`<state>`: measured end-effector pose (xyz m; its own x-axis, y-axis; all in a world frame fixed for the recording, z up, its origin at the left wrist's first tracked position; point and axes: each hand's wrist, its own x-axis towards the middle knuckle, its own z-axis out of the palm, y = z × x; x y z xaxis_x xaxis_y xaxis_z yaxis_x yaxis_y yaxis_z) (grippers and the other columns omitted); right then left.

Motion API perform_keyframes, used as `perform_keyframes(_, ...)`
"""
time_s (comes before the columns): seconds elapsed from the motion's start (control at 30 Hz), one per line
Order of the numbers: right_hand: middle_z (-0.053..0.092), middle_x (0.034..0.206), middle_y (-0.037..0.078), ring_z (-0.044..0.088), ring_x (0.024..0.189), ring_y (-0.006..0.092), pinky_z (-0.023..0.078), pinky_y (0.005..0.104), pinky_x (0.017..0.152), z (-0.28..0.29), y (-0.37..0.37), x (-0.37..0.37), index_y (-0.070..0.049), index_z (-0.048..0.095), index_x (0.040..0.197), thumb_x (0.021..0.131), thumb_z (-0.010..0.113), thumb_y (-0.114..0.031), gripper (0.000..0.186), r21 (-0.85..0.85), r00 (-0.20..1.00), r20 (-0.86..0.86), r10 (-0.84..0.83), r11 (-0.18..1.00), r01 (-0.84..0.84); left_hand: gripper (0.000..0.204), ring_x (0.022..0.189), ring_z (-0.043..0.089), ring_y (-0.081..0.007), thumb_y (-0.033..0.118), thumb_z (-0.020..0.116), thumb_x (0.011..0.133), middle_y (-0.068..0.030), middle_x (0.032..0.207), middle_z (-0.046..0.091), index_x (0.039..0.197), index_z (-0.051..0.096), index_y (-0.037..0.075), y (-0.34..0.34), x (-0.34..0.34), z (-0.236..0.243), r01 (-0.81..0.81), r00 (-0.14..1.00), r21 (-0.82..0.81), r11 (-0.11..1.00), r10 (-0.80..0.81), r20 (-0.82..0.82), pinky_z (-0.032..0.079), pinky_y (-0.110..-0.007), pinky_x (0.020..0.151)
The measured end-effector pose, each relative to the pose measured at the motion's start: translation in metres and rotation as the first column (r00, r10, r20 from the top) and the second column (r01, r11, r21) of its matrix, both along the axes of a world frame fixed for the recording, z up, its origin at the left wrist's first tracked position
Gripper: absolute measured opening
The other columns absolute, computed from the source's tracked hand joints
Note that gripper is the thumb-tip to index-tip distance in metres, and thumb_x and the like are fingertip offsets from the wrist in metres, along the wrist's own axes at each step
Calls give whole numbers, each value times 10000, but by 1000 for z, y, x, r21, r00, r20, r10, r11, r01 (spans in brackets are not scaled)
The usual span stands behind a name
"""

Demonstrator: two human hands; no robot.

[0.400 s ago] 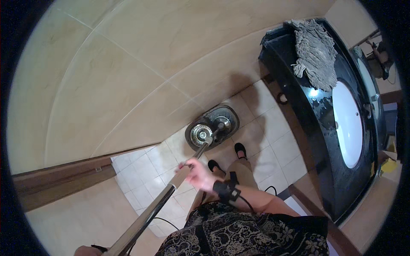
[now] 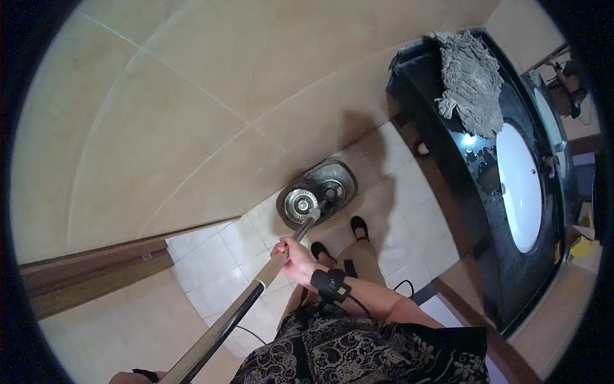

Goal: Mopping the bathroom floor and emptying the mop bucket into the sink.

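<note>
Head view: one metal pole (image 2: 220,329), held aslant, running from the lower left edge down to a two-part steel bucket (image 2: 343,176) on the floor ahead of your feet. Your right hand (image 2: 294,259): fingers clamped round the pole's lower length. Your left hand (image 2: 128,377): beside the pole's near end, fingers not shown; whether they grip cannot be told.

Progress, as judged: under way; done, the pole is set with its foot at the bucket; left, it has yet to be lifted clear. Apart from these, one grey shaggy cloth (image 2: 472,83) lying on your dark counter (image 2: 448,137).

Hard to make out: the pole's foot, seemingly in the bucket's right compartment, dim there. Cut off: the pole's near end, most of your left hand.
</note>
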<state>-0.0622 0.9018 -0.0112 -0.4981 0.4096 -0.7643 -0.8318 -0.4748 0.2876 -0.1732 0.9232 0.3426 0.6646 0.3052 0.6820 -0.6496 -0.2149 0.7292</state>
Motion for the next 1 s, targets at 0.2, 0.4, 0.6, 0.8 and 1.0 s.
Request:
perform_keyframes(0.2, 386, 535, 38, 434, 506, 163, 428, 315, 529, -28, 16, 12, -65, 350, 645, 795, 433, -88, 173, -6, 997, 61, -42, 999, 42, 293, 321, 355, -64, 191, 553, 769, 28, 399, 363, 526, 488, 40, 15, 17, -14, 9, 1000, -14, 1000, -9, 20, 252, -199, 318)
perform_keyframes(0.4, 401, 514, 46, 477, 534, 204, 412, 291, 519, -52, 39, 24, -70, 376, 606, 787, 428, -98, 190, 11, 983, 175, 49, 999, -52, 295, 331, 384, -84, 205, 576, 762, 9, 409, 390, 538, 493, 31, 30, 27, -26, -87, 991, -84, 993, 79, -104, 260, -209, 322)
perform_keyframes(0.6, 399, 486, 28, 461, 508, 177, 397, 282, 523, -64, 63, 32, -104, 370, 562, 769, 446, -109, 221, -224, 996, 72, -61, 972, 76, 246, 336, 418, -98, 179, 589, 752, 4, 408, 402, 573, 494, 41, 55, 41, -41, -142, 989, -163, 976, 132, -70, 322, -214, 343)
perform_keyframes(0.8, 367, 465, -11, 385, 453, 134, 349, 256, 465, -89, 76, 40, -128, 348, 546, 753, 425, -74, 227, -69, 999, 43, 14, 998, -11, 229, 325, 411, -89, 149, 590, 737, 3, 400, 414, 561, 479, 53, 76, 62, -51, -213, 977, -173, 962, 212, -27, 316, -207, 342)
perform_keyframes(1.0, 364, 493, -12, 383, 458, 127, 355, 256, 472, -98, 88, 47, -112, 365, 578, 757, 413, -72, 190, -88, 993, 96, 70, 994, -62, 209, 336, 424, -92, 148, 588, 699, 1, 403, 427, 551, 468, 62, 87, 71, -63, -300, 953, -170, 939, 286, -101, 323, -206, 350)
